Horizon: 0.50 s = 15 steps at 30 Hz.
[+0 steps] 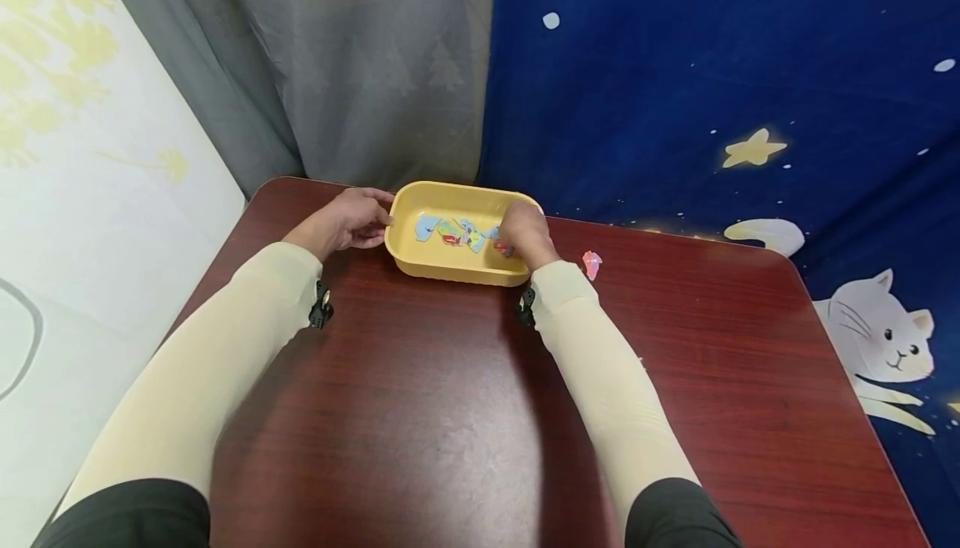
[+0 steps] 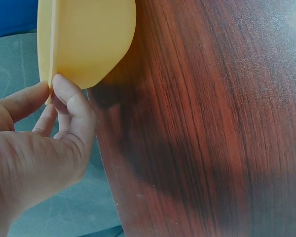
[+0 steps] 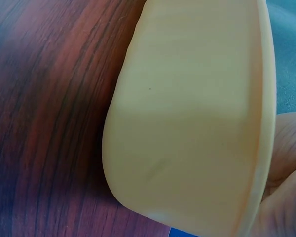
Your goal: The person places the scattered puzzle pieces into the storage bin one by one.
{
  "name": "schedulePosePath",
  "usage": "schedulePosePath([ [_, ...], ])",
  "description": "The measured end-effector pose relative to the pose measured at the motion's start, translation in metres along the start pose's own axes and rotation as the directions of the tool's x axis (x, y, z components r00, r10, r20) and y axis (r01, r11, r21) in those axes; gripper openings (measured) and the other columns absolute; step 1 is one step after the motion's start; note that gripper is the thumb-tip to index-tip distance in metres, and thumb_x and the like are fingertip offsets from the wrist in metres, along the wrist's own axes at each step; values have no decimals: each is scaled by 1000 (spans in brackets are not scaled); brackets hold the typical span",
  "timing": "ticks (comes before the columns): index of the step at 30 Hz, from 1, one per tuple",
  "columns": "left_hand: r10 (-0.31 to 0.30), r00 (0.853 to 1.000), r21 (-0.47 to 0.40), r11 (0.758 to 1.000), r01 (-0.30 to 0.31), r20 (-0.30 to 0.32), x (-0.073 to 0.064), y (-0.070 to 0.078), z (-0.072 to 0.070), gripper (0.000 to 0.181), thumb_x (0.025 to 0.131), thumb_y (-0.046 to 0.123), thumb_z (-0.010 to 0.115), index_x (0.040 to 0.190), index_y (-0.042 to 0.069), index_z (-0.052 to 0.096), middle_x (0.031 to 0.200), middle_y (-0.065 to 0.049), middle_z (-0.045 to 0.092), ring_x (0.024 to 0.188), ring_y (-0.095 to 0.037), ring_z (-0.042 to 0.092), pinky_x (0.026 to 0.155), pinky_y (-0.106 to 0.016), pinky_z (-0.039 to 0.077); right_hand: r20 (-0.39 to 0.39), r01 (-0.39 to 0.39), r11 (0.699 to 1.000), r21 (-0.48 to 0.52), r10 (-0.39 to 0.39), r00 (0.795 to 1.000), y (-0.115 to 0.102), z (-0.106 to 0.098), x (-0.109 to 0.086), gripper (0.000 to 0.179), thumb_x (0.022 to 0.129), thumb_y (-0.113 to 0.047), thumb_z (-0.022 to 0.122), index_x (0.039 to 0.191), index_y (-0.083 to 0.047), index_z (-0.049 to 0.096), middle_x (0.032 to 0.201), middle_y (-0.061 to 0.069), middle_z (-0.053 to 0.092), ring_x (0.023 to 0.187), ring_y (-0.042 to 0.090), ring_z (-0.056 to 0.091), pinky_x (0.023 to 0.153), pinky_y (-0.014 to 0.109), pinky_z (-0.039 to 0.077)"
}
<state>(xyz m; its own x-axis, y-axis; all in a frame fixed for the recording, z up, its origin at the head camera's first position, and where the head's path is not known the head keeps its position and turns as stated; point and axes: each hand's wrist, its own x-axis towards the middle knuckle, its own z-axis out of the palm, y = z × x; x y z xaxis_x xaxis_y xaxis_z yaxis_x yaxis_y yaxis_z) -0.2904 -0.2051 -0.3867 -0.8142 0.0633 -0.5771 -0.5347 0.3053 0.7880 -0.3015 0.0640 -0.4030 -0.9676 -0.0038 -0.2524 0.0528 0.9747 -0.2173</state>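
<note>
The left hand [image 1: 356, 218], left of the centre in the head view, pinches the rim [image 2: 54, 39] of a yellow basin [image 1: 461, 273]; in the left wrist view its fingers are seen on both faces of this rim. The right hand [image 1: 527, 229] reaches down into the right end of the basin, with its fingers out of sight (the right wrist view is mostly filled by the basin's wall), so I cannot tell if they pinch something or are spread.

The basin lies between the two hands, just above the centre of the frame, near the far edge of a dark red table [image 1: 435, 398]. On its floor are light blue, green and red flat pieces [image 1: 427, 228], in a loose row; the rightmost are beside the right hand. Their printed details are too small to read.

Right of the basin, a pink piece [image 1: 592, 264] lies on the table. Behind, a grey curtain [image 1: 360, 72] fills the upper left, and a blue curtain [image 1: 675, 72] with a star and a white cat fills the right.
</note>
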Motion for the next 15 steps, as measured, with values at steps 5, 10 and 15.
schedulePosePath([
  [5,4,1000,-8,1000,-4,9,0,0,0,49,96,6,55,143,17,45,86,-4,56,64,-14,57,65,-27,55,-14,-12,1000,-17,11,1000,-1,0,-1,6,84,-9,61,79,-8,63,93,10,65,81,23,59,74,31,52],
  [10,2,1000,-9,1000,-2,8,1,0,1,49,96,7,55,143,17,45,86,-4,56,65,-14,57,67,-27,56,-29,-14,999,-31,13,999,-2,-2,-4,9,84,-11,63,90,-5,67,99,11,64,88,25,58,79,34,53],
  [15,3,1000,-3,1000,-3,1,1,0,0,49,96,6,55,143,17,45,89,-4,55,65,-14,57,66,-27,56,-63,-21,1000,23,23,998,-1,-12,-6,17,85,-11,63,99,-3,67,101,13,66,86,25,61,76,36,54],
])
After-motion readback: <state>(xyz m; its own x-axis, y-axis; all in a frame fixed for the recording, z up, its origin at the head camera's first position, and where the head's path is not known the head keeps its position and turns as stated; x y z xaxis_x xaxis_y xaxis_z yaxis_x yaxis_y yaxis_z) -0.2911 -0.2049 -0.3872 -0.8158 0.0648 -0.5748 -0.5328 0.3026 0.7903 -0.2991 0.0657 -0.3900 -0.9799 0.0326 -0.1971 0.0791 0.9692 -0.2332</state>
